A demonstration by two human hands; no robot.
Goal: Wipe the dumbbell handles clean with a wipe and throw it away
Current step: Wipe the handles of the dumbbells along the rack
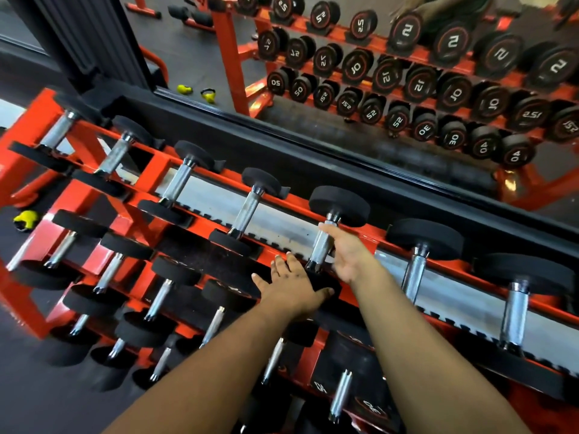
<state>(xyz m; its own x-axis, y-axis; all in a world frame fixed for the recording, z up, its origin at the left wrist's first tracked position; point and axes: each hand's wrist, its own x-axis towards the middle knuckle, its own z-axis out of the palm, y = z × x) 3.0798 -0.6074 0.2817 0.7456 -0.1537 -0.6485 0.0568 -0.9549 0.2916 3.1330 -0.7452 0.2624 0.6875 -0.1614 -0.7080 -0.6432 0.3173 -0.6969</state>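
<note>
Chrome dumbbell handle (322, 245), knurled, w/ black ends; right hand (347, 255) alongside.

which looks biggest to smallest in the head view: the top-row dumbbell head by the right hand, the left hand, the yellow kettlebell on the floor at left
1. dumbbell head and left hand: look alike; the hand is nearer the camera
2. yellow kettlebell
</note>
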